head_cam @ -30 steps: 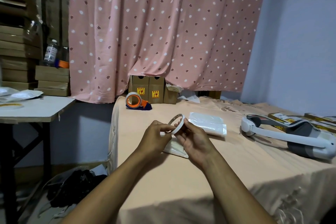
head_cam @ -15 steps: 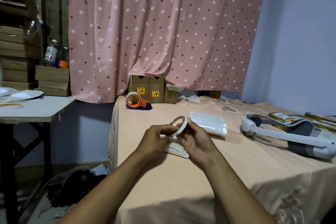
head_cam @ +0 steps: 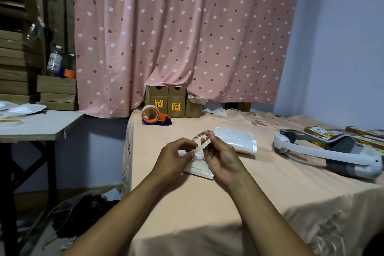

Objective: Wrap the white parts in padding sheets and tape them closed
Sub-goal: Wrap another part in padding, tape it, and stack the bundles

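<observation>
Whitish translucent tape ring (head_cam: 200, 141), thin and narrow, is held up between both hands. The left hand (head_cam: 173, 157) pinches its near lower edge between thumb and fingers, and the right hand (head_cam: 221, 159) grips its far upper edge with curled fingertips. Directly below the hands, a small flat white padding-wrapped bundle (head_cam: 197, 170) lies on the peach-cloth-covered counter (head_cam: 207, 210). Just beyond the right hand sits a folded stack of white padding sheets (head_cam: 236, 140). Further back is an orange-and-blue tape dispenser (head_cam: 154, 115) in front of brown cardboard boxes (head_cam: 166, 103), and well to the right lies a white and grey headset (head_cam: 332, 151).

The step looks like finding and peeling the loose end of the tape. The risk is that the bundle, with no hand on it, springs open before a strip reaches it. The thin tape could also tear short or stick to itself or to the fingers as it comes off.

Whatever white part the bundle holds is hidden by the padding, and the hands cover its far edge, so I cannot tell whether the flap is folded shut. The tape's free end is too fine to make out.
</observation>
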